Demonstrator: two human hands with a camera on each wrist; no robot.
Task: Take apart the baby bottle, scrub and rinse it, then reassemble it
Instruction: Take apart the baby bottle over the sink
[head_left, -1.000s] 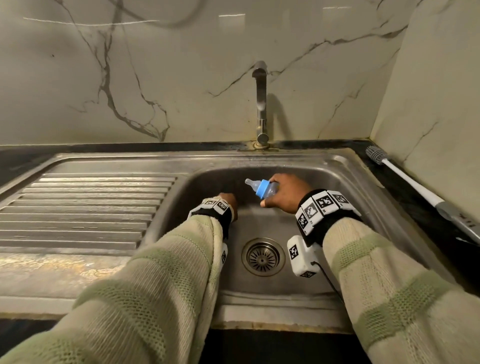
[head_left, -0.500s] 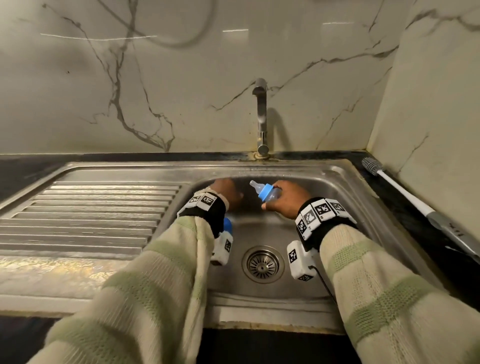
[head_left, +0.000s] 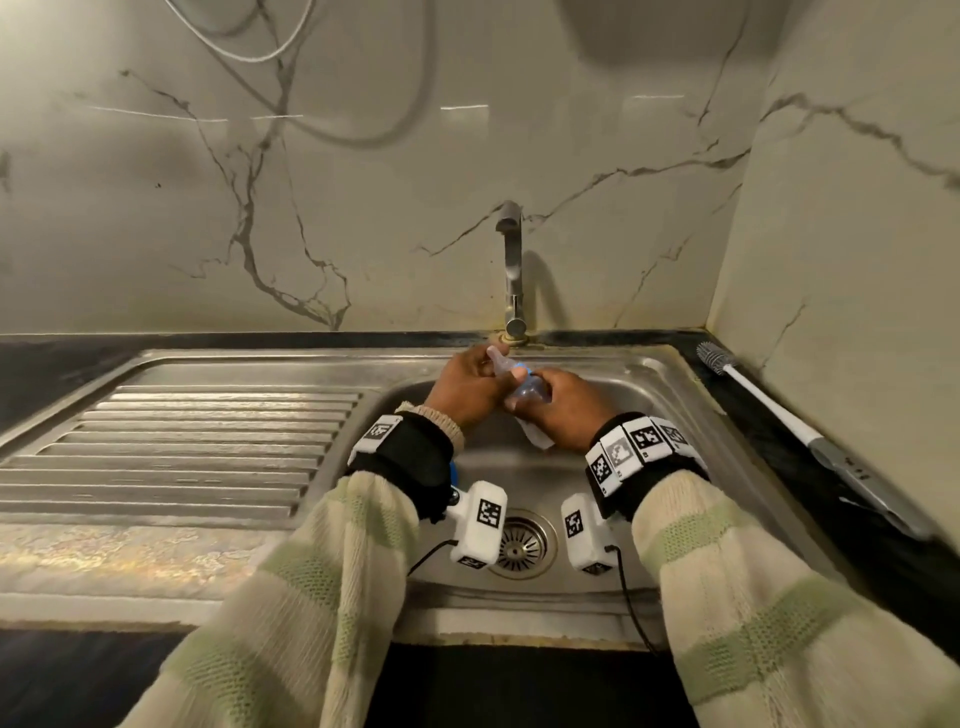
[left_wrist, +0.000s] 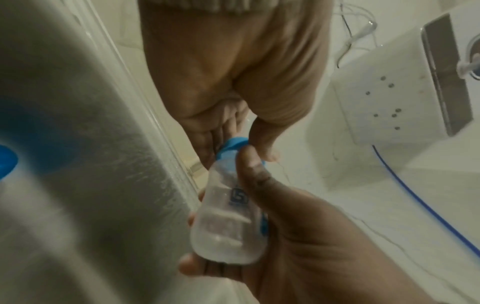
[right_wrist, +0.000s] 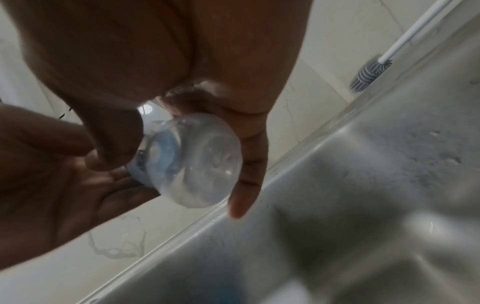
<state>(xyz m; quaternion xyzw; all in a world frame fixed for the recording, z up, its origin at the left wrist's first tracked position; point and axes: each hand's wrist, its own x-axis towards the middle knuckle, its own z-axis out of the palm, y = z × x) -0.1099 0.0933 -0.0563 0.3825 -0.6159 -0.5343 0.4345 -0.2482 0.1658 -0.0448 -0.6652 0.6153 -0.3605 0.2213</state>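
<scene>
Over the sink (head_left: 649, 374), bottle (left_wrist: 228, 222) is gripped by right hand (head_left: 566, 410); blue collar (left_wrist: 233, 144) pinched by left hand (head_left: 467, 387). Disassembly judged underway; counter-twist required next.

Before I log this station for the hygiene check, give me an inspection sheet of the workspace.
Surface: steel sink, ribbed drainboard at left.
Job's things: baby bottle, blue collar still on; bottle brush lying on the counter at right.
Clutter: blue item in the basin, blurred.
Hands: left hand grips the collar end; right hand holds the bottle body.
Cables: black wrist-camera leads; hoses on the wall.
Surroundings: tap, no water seen running; marble walls.
</scene>
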